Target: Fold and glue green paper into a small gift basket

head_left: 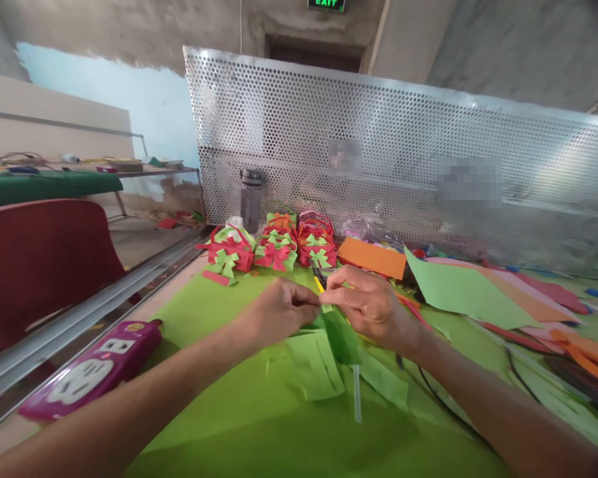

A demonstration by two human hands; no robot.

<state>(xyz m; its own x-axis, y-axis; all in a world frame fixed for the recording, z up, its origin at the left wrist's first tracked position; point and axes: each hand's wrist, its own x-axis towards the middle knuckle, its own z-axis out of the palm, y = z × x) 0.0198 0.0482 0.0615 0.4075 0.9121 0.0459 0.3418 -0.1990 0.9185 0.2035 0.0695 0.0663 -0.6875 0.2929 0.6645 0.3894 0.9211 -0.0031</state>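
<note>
My left hand (pixel 279 311) and my right hand (pixel 366 302) meet over a green paper sheet (pixel 239 398). Both pinch a small piece of green paper (pixel 339 335) that hangs down between them. Fingers of each hand are closed on its top edge. Loose cut green paper strips (pixel 313 365) lie under the hands. A thin clear stick (pixel 357 401) lies on the sheet just below. Scissors with a yellow handle (pixel 319 279) lie behind the hands.
Several red paper baskets with green bows (pixel 274 247) stand at the back by a grey bottle (pixel 250 198) and a perforated metal screen (pixel 403 153). Orange (pixel 373 257), green (pixel 458 289) and pink sheets spread to the right. A purple power strip (pixel 97 368) lies at left; a black cable (pixel 438 398) runs under my right forearm.
</note>
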